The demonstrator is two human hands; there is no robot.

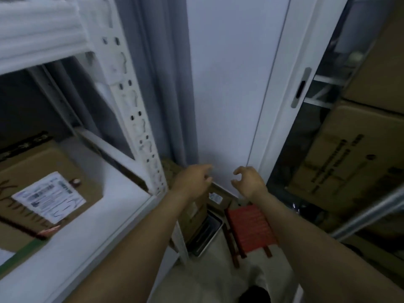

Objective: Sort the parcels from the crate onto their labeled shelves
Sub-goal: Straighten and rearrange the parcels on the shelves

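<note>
1. Far left, we have a labelled parcel [48, 197] lying flat on the white shelf [118, 200]. Its paper label faces up, but the print is too blurred for us to read.
2. Just right of the perforated shelf post [135, 119], our left hand [192, 182] hangs palm down. The fingers are loosely bent and it holds nothing.
3. Beneath the hands sit the floor parcels [197, 215], brown cardboard tucked between the foot of the post and the red stool [251, 228]. We cannot make out a crate for certain.
4. Our right hand [249, 182] hovers level with the left, a small gap apart. Its fingers are curled like a claw and it too is empty.
5. Both forearms stretch forward and down, roughly side by side.
6. For a clean pick, we judge the hands should spread wider, drop to opposite edges of the top parcel and lift it straight up, clear of stool and post.
7. We should then read its label before we choose a shelf.
8. Far right, stacked cartons [358, 154] crowd the aisle, so any swing that way looks tight.
</note>
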